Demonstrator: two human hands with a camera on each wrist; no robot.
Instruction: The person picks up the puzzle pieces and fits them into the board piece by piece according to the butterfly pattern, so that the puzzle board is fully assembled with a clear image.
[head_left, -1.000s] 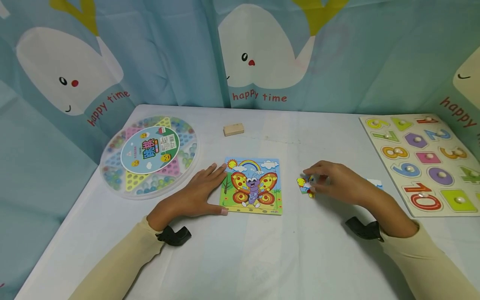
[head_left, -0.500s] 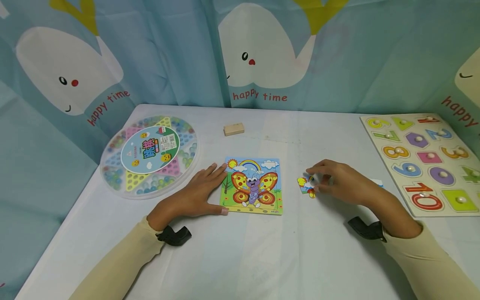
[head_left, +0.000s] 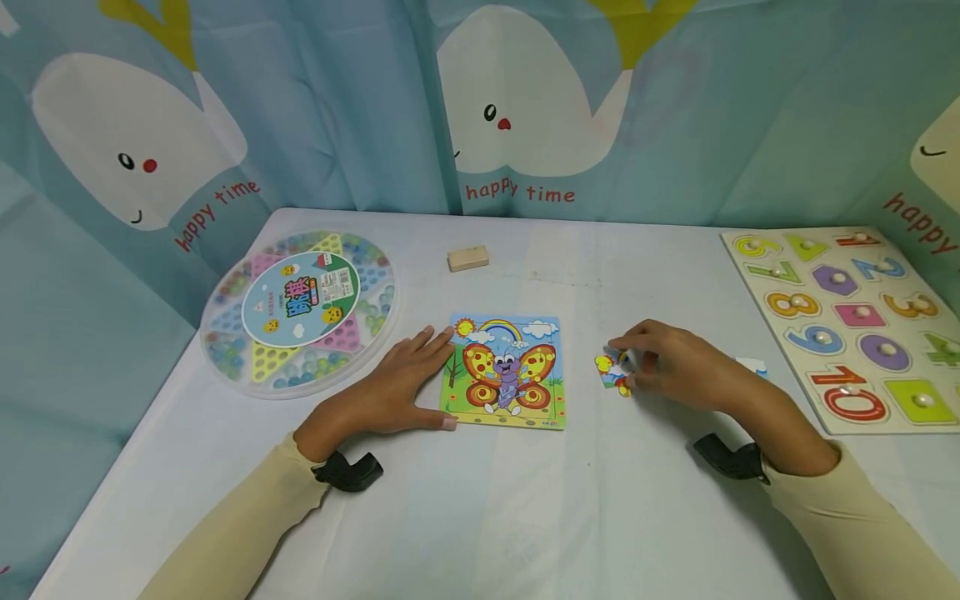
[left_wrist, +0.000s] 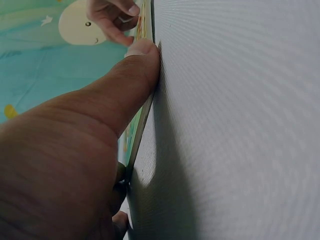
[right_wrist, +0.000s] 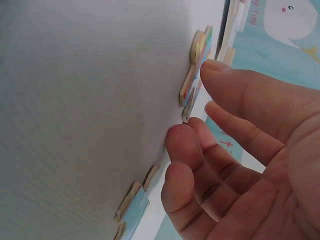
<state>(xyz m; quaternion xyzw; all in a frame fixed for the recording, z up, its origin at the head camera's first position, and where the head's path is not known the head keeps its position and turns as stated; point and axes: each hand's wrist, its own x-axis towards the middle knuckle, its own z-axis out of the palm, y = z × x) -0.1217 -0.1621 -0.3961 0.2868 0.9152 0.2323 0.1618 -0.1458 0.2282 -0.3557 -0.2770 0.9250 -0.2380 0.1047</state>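
Note:
A square butterfly puzzle [head_left: 517, 367] lies flat on the white table in the head view. My left hand [head_left: 393, 379] rests at its left side with fingers spread, the thumb along its front corner; in the left wrist view the thumb [left_wrist: 125, 85] presses the puzzle's edge. To the right, my right hand [head_left: 678, 362] hovers over loose jigsaw pieces [head_left: 609, 368], thumb and fingers loosely bent. Seen from the right wrist, the thumb [right_wrist: 240, 90] is by the piece [right_wrist: 200, 55], with a gap between it and the fingers. The hand partly hides those pieces.
More blue-and-white jigsaw pieces [head_left: 752, 365] lie partly behind the right wrist. A number board [head_left: 840, 317] with knobs is at the right. At the left lies a round marble game [head_left: 300, 312]. A small wooden block [head_left: 467, 259] sits at the back, before a curtain [head_left: 360, 100].
My right hand has shifted slightly right and then back left over the loose pieces. The left hand and the butterfly puzzle have stayed in place.

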